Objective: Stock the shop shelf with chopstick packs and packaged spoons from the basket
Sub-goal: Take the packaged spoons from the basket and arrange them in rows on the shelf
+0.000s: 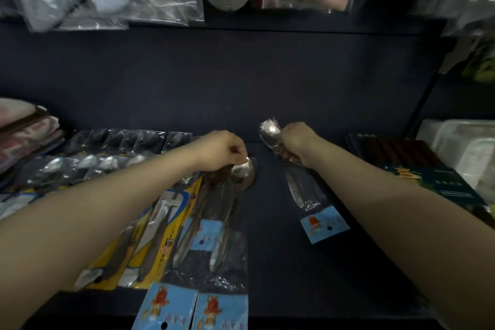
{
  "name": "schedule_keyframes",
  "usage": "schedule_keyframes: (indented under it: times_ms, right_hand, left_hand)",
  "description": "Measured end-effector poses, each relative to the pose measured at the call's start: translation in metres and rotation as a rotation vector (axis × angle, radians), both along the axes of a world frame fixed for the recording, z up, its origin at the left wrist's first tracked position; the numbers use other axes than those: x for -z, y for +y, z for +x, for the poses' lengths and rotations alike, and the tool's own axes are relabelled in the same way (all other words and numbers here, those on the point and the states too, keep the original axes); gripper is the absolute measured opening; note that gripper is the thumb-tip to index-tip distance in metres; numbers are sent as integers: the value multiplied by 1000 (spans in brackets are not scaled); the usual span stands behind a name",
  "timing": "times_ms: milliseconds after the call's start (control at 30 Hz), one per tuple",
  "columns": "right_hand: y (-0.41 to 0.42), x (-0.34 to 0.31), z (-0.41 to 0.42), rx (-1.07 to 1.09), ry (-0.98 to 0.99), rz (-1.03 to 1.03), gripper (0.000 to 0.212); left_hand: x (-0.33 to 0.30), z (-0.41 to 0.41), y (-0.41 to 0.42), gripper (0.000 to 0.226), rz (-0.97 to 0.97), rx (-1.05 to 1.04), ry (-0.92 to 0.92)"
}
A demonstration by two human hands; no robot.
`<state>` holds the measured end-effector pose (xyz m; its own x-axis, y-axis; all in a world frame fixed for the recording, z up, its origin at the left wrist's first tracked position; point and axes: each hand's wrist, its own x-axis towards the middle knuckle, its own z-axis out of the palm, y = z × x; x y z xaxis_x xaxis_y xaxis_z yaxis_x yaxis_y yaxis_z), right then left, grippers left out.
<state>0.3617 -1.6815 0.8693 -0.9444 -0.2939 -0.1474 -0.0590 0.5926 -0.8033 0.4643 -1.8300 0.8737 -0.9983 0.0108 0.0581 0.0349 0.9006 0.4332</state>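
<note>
Dark shelf: bare middle, spoon rows at left, chopstick packs at right.
Laid spoon packs left of centre; left hand pinching bowl end of rightmost one.
Right hand closed around packaged spoon near neck, blue header card trailing over bare shelf.
Likely light, stiff metal in slippery crinkly film; best gripped at neck.
Basket not in view.
</note>
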Motion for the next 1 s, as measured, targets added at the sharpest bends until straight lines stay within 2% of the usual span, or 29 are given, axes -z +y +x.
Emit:
schedule_keyframes:
  times_ms: [133,233,333,467,567,633,700,767,800,867,933,1000]
  right_hand:
    - [-15,5,0,60,-108,-120,19]
    - [-29,7,8,64,-186,-274,13]
    - [-37,5,20,-14,-303,-378,15]
    - [-38,4,21,-38,-353,-348,22]
    - [-37,6,25,-28,-316,-288,23]
    - [-38,7,25,-29,-289,-270,24]
    - [-40,7,23,-36,-195,-164,23]
    - [-37,7,17,-67,85,99,10]
    - [-35,7,15,-53,225,180,12]
    - [-27,6,17,-40,335,162,30]
    - [-21,3,31,-174,358,68,25]
    - [-18,1,47,-363,338,99,19]
  left_hand:
    - [-6,5,-10,10,410,-77,105]
    - [-4,8,-17,18,525,-91,141]
    - [4,6,-14,15,412,-107,151]
    - [12,3,-6,4,226,-105,165]
    - [7,19,-6,36,29,-77,216]
    - [-2,40,-13,38,-95,-15,257]
    - [-8,65,-26,36,-194,116,168]
    - [-4,88,-42,51,-255,209,-40]
    - [1,97,-48,62,-273,219,-131]
    - [9,106,-56,72,-279,203,-222]
    - [13,113,-55,77,-246,224,-261]
    - [10,117,-48,83,-240,266,-264]
